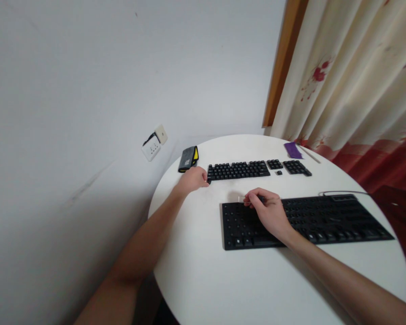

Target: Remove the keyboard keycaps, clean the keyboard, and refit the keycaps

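White table (257, 280): left hand (193, 179) pinching keycap (209, 181) beside pouch (188, 159), right hand (269, 212) pinching clear piece (240, 198) atop keyboard (331, 219).

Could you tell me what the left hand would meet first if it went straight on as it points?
Most likely the left end of the row of black keycaps, right at the fingertips of the left hand; they may already touch, though depth is unclear.

Black keyboard (325, 219), black keycaps (238, 170), white counter (257, 280), grey-and-yellow pouch (188, 159), purple cloth (292, 150), cream curtain (352, 81) with red blotches.
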The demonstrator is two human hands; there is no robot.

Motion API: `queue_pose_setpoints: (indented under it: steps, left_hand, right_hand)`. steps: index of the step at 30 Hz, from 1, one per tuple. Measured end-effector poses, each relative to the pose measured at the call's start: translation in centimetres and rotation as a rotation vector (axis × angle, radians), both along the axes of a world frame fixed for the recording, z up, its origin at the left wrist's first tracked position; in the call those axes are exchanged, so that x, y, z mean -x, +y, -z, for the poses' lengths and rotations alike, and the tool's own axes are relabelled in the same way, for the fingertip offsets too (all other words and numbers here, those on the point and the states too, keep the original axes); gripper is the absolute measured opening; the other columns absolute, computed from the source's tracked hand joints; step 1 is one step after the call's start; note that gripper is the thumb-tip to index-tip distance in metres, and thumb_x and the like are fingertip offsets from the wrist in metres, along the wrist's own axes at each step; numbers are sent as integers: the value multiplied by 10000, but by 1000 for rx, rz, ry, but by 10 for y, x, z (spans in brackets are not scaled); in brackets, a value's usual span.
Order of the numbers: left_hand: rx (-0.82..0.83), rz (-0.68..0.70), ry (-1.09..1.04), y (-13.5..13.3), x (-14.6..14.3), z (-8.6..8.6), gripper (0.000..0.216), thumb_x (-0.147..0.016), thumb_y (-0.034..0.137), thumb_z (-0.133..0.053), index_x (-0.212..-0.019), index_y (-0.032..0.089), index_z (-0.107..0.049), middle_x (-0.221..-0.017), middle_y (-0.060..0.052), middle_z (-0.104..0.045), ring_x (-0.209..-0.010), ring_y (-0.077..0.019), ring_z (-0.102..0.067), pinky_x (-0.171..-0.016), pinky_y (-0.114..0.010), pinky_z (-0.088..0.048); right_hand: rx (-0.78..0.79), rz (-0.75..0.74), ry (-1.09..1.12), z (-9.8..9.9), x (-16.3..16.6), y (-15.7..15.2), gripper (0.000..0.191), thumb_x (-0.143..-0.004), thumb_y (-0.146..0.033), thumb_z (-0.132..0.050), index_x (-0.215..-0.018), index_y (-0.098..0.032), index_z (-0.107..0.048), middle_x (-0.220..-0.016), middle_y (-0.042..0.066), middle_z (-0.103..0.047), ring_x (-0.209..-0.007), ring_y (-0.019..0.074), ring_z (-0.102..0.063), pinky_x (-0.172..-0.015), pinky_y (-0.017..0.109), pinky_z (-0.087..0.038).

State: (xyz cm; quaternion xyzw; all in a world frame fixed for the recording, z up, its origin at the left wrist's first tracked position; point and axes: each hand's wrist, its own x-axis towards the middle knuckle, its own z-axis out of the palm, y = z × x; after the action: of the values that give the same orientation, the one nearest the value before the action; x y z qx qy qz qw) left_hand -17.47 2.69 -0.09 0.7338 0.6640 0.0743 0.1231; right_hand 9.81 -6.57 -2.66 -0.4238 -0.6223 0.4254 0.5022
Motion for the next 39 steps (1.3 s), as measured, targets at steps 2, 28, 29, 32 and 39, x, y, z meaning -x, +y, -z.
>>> queue_pose_setpoints:
  steps: [2, 28, 29, 32, 39]
  left_hand:
    - [-20, -19, -12, 0, 1, -2, 170, -685, 333, -754, -760, 184, -719, -778, -53, -727, -730, -187, -653, -605, -250, -408]
    - [49, -88, -8, 1, 11, -7, 382, -739, 542, -685, -727, 163, -734, -723, -80, -716, -681, -193, -642, -582, -256, -400]
    - [98, -77, -7, 0, 10, -8, 374, -712, 533, -709, -722, 161, -736, -708, -77, -713, -667, -192, -641, -571, -257, -400]
    - [168, -66, -7, -3, 2, -6, 333, -684, 477, -743, -720, 146, -735, -666, -75, -704, -632, -190, -634, -554, -259, -401]
    - [153, -95, -36, -1, -6, -3, 241, -697, 360, -737, -685, 121, -713, -570, -66, -660, -577, -174, -621, -525, -246, -393]
  right_hand:
    - [-6, 0, -4, 0, 0, 0, 230, -886, -311, -560, -733, -198, -689, -718, 26, -698, -705, 187, -635, -680, 310, -482]
    - [-3, -8, -11, -1, 0, 0, 235, -883, -311, -554, -725, -198, -686, -723, 31, -695, -718, 194, -626, -700, 321, -479]
    - [-2, -9, -9, -1, 0, 0, 236, -884, -312, -553, -725, -199, -685, -726, 31, -695, -721, 195, -626, -698, 321, -479]
    - [-6, -14, -19, 1, 0, 0, 239, -889, -312, -549, -721, -200, -677, -734, 30, -693, -727, 194, -625, -696, 317, -476]
    - [-10, -27, -51, 2, 0, 0, 231, -894, -295, -540, -734, -196, -675, -739, 26, -692, -724, 187, -625, -712, 319, -474]
